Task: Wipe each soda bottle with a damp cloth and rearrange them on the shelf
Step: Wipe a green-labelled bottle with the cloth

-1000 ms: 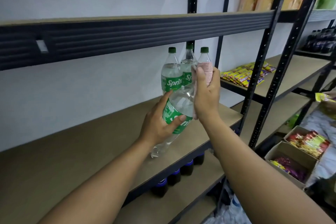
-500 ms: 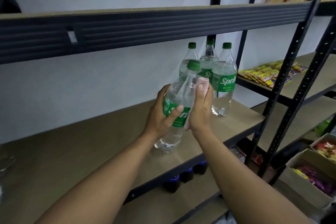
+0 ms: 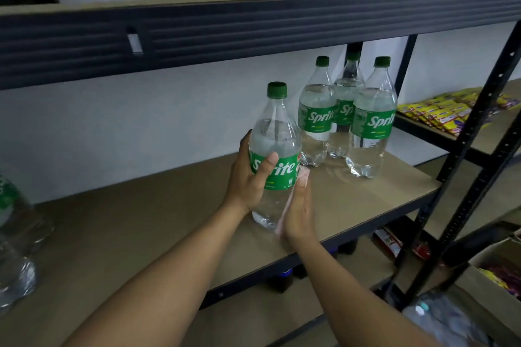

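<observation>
Gripping the upright soda bottle (image 3: pixel 275 132) by its label with left hand (image 3: pixel 251 180) over the brown shelf (image 3: pixel 141 234); pressing pink cloth (image 3: pixel 303 177) to its side with flat right hand (image 3: pixel 300 214). At 2 o'clock, 3 bottles (image 3: pixel 372 127) before white wall (image 3: pixel 141 121).

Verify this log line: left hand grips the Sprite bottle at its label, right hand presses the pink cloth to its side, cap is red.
Wrong on the cap: the head view shows it green, not red. The left hand does grip the Sprite bottle at its label, and the right hand presses the pink cloth to its side.
</observation>
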The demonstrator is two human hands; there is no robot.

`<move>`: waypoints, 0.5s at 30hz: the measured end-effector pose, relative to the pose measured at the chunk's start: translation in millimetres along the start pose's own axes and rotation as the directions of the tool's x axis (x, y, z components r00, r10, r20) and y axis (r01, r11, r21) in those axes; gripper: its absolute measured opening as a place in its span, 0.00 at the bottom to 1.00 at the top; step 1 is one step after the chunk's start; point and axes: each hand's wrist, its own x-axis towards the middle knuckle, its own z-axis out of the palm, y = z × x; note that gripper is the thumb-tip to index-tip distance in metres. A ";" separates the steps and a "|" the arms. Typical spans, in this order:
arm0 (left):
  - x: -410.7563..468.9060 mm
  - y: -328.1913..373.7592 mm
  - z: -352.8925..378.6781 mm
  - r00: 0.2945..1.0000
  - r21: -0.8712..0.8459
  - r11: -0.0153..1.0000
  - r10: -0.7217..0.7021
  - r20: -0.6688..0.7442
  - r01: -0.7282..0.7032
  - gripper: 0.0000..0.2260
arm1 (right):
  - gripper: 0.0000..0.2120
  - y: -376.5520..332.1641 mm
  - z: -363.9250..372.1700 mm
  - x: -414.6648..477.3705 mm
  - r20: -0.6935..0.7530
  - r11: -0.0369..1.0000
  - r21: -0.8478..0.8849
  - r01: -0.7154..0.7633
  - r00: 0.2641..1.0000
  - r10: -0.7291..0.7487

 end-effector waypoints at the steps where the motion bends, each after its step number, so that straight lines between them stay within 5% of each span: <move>1: 0.2 -2.0 -1.1 1.000 -0.004 1.000 -0.004 -0.008 0.004 0.36 | 0.25 5.8 -2.3 2.5 0.011 0.997 -0.066 -0.028 1.000 0.029; 6: -12.9 -18.2 -5.3 0.999 0.013 0.999 -0.041 -0.021 0.042 0.37 | 0.30 3.6 -25.9 31.6 0.010 0.928 -0.371 -0.030 0.999 0.036; 9: -25.4 -24.5 -4.7 0.997 -0.002 0.997 -0.080 -0.012 0.080 0.43 | 0.32 7.7 -49.1 54.6 0.044 0.736 -0.675 0.040 0.999 -0.014; 12: -31.9 -28.5 -6.2 0.997 0.001 0.997 -0.080 0.007 0.080 0.44 | 0.27 15.8 -62.1 66.0 0.088 0.557 -0.831 0.006 0.989 0.119; 15: -41.4 -34.0 -9.2 0.992 0.004 0.993 -0.120 0.034 0.119 0.44 | 0.33 12.3 -58.3 57.6 0.080 0.616 -0.783 0.091 0.996 -0.045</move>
